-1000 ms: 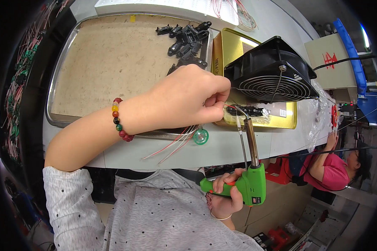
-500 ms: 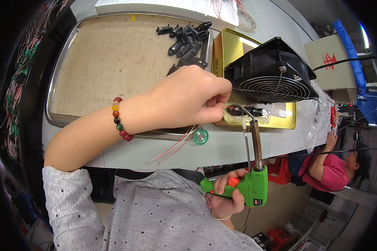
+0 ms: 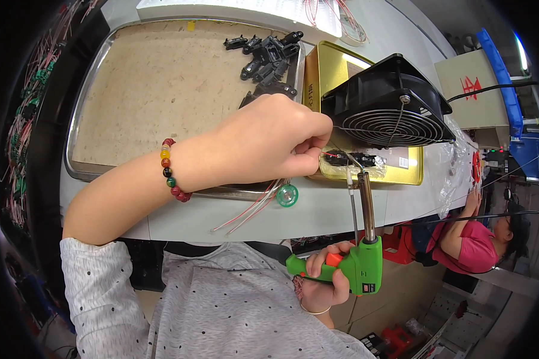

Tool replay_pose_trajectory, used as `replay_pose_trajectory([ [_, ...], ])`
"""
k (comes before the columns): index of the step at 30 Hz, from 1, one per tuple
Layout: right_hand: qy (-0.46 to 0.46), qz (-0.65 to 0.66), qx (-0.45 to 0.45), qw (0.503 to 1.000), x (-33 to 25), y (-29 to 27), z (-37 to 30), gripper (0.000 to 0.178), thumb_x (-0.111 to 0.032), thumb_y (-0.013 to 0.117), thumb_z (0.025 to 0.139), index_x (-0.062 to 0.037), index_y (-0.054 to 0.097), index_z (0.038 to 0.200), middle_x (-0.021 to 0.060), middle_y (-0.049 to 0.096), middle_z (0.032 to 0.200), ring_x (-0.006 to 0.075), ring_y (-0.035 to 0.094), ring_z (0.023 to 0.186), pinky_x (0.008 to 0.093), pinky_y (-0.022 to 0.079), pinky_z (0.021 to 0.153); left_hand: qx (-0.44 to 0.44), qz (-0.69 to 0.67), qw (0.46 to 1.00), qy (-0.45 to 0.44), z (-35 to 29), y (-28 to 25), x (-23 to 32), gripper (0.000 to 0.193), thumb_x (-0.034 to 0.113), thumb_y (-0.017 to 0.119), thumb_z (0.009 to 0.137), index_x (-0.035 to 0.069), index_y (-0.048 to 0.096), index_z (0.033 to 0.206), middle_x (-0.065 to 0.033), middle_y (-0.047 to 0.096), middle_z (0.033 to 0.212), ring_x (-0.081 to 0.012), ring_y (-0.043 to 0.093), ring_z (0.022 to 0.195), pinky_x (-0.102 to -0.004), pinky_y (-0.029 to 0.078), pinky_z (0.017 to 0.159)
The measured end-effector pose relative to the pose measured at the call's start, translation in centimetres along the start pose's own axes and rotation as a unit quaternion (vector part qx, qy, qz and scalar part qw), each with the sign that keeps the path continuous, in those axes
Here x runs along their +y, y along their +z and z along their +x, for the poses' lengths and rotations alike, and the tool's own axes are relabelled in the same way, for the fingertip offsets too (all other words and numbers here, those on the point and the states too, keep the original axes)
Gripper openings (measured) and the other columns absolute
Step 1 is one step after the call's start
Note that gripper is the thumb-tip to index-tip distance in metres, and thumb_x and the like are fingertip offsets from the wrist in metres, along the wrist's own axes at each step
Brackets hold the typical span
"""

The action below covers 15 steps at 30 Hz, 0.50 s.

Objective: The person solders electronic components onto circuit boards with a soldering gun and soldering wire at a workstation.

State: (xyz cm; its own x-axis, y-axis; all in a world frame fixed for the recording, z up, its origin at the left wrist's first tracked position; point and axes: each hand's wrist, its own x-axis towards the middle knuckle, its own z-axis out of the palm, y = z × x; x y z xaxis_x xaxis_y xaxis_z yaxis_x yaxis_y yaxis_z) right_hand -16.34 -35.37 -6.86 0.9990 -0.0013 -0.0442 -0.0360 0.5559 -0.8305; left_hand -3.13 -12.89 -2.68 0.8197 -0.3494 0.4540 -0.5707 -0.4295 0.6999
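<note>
My left hand (image 3: 281,140), a beaded bracelet at its wrist, is closed in a pinch on a thin red wire (image 3: 328,155). The wire runs to a small black plastic part (image 3: 341,158) on clear wrap in a gold tin lid (image 3: 410,173). My right hand (image 3: 323,281) grips a green soldering gun (image 3: 365,266) with an orange trigger. Its metal barrel points up, and the bent tip is at the black part; whether they touch I cannot tell. Below my left hand lies a green disc (image 3: 287,195) with red and white wires (image 3: 245,218).
A black fan (image 3: 395,102) stands over the gold tin. On the left, a metal-rimmed tray (image 3: 156,90) has several black plastic parts (image 3: 269,57) at its right end. A white foam block (image 3: 239,9) lies behind. A person in pink (image 3: 473,248) works at the right.
Almost nothing differs. The soldering gun's body has shifted very slightly, and the person at the right has moved an arm a little.
</note>
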Motion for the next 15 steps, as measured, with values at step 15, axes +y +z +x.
replay_pose_trajectory([
  [15, -0.015, 0.01, -0.007, 1.0, 0.1, 0.0, 0.2, 0.049, -0.015, 0.052, 0.069, -0.0024, 0.039, 0.114, 0.0077, 0.05, 0.107, 0.0143, 0.045, 0.052, 0.026, 0.037, 0.046, 0.05, 0.014, 0.998, -0.03, 0.1, -0.7, -0.1, 0.026, 0.016, 0.064, 0.068, 0.004, 0.046, 0.082, -0.0036, 0.049, 0.064, -0.0122, 0.045, 0.047, -0.0224, 0.036, 0.043],
])
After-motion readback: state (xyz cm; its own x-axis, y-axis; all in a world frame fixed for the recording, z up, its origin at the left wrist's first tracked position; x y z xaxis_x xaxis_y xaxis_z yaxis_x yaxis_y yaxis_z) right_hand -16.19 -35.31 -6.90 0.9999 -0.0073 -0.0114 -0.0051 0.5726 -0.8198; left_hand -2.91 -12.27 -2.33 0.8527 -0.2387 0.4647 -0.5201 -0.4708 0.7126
